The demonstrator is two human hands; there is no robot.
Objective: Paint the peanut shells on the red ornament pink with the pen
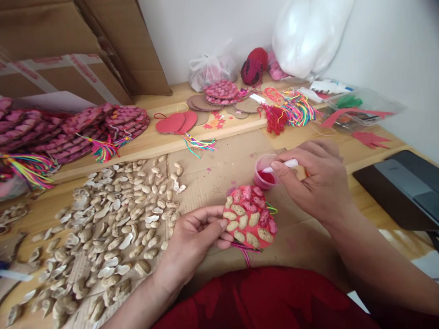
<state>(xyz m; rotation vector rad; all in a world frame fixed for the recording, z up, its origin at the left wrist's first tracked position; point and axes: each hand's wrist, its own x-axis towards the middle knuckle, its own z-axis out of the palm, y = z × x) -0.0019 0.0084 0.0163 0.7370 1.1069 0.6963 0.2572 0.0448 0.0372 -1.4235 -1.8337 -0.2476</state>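
Note:
My left hand (200, 233) grips the left edge of a red disc (248, 214) between thumb and fingers. Peanut shells cover its face: those along the top and right are painted pink, while the lower left ones keep their tan colour. Green and magenta cords poke out from behind it. In my right hand (312, 178), a slim white-handled brush (290, 163) is pinched, its lower end inside a small clear cup (257, 161) of red-pink paint. The cup stands on the cardboard just beyond the disc. I cannot see the brush's tip.
Loose peanut shells (137, 201) spread across the cardboard on the left. Behind are stacked pink shell-covered discs (75, 130), plain red discs (178, 122), colourful tassels (298, 107), red yarn (254, 66) and a clear plastic box (373, 109). A dark device (401, 183) lies at right.

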